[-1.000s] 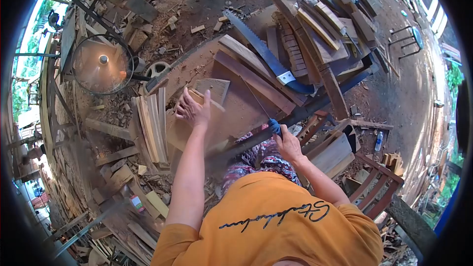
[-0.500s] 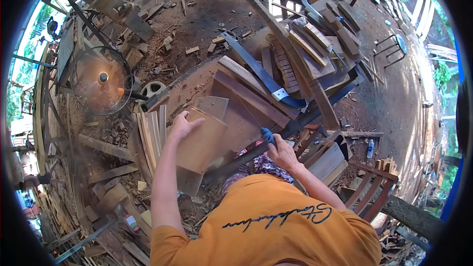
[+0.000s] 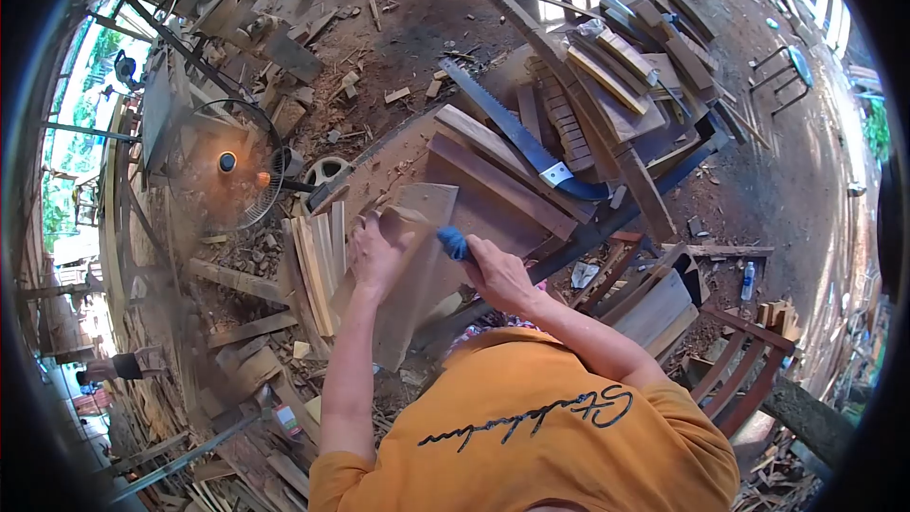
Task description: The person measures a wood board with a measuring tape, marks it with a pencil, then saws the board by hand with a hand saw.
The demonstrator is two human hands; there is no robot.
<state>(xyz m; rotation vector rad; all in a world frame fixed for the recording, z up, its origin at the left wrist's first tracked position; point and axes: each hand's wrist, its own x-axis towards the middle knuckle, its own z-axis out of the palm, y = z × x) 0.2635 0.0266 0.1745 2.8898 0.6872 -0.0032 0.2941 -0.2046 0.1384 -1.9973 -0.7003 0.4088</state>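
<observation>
My left hand (image 3: 377, 251) is closed on the edge of a thin wooden board (image 3: 408, 218), which is tilted and blurred by motion. Below it, a second flat board (image 3: 417, 275) lies over the near edge of the bench. In my right hand (image 3: 500, 275) is a tool with a blue-wrapped handle (image 3: 452, 244), close to the raised board. The tool's thin shaft cannot be made out now. Beyond my hands, a handsaw (image 3: 502, 118) with a blue blade rests by long wooden planks (image 3: 502, 185). Upright wood strips (image 3: 318, 256) stand left of my left hand.
A round fan (image 3: 227, 163) stands at the left, near a pale wheel (image 3: 329, 173). Stacked wood pieces (image 3: 626, 66) crowd the bench's far right. A slatted wooden chair part (image 3: 744, 370) and a water bottle (image 3: 748, 281) are at the right. Scraps litter the floor.
My right hand has moved left and up with the blue-handled tool, nearer my left hand. The board in my left hand has been tipped up. The whole view has shifted slightly.
</observation>
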